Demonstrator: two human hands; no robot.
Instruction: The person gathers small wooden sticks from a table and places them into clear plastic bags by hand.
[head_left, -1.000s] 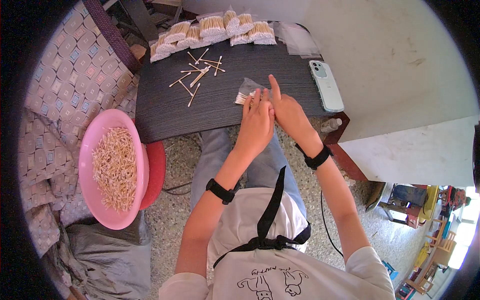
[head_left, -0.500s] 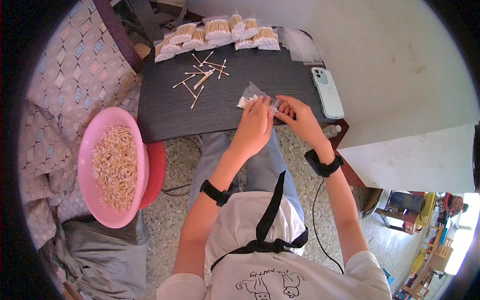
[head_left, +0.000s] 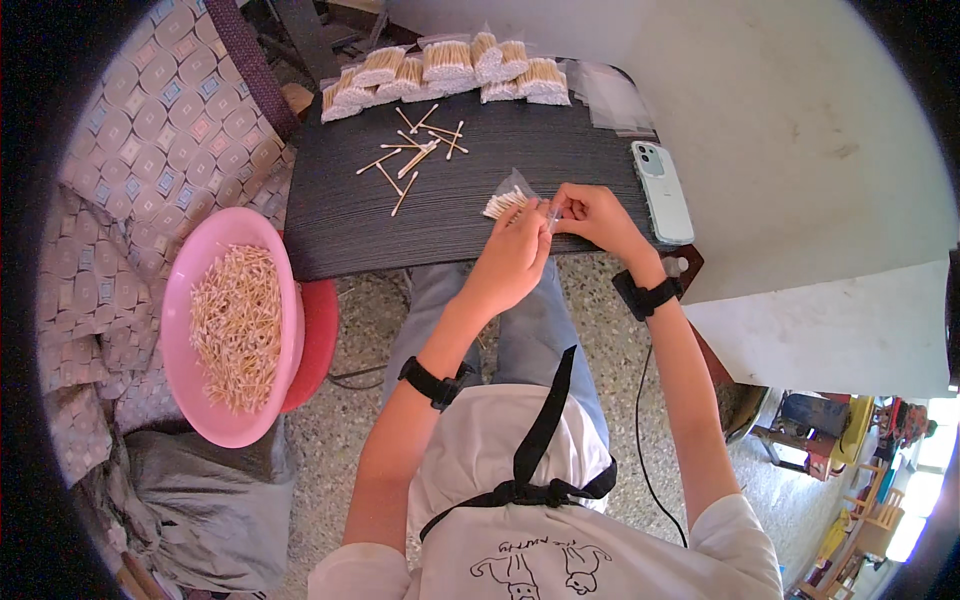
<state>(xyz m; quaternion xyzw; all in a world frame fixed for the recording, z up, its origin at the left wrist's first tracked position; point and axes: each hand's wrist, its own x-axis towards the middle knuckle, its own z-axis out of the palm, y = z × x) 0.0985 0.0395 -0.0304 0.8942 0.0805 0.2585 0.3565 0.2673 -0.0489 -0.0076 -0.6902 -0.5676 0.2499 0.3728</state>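
Cotton-swab bag [head_left: 506,202], clear and partly filled, sits near the close edge of the dark desk [head_left: 370,235], just ahead of my hands and right under my left fingertips. White swab tips fan out of view of my fingers toward the left, and a corner of loose plastic stands up beyond them. My left hand [head_left: 513,260] has its fingers drawn together and bent over the bag's right part, holding it; the thumb lies close along the side nearest the other hand. My right hand [head_left: 598,218] is just to the right, thumb and fingertips pinched together on the bag's clear plastic end, so the plastic runs between the two hands, which are very near each other. A black band circles each of my wrists. Ahead and to the left, well apart from the bag, loose swabs [head_left: 418,158] are scattered on the desk, some crossing one another. Along the far edge I have a row of filled bags [head_left: 447,65], some stacked on others, with flat clear bags [head_left: 617,98] spread at the far right corner. A pale phone [head_left: 663,195] lies by the right edge, near my right hand. Down to my left, a pink basin [head_left: 240,428] holds a heap of swabs [head_left: 237,330], beside a red stool [head_left: 320,345].
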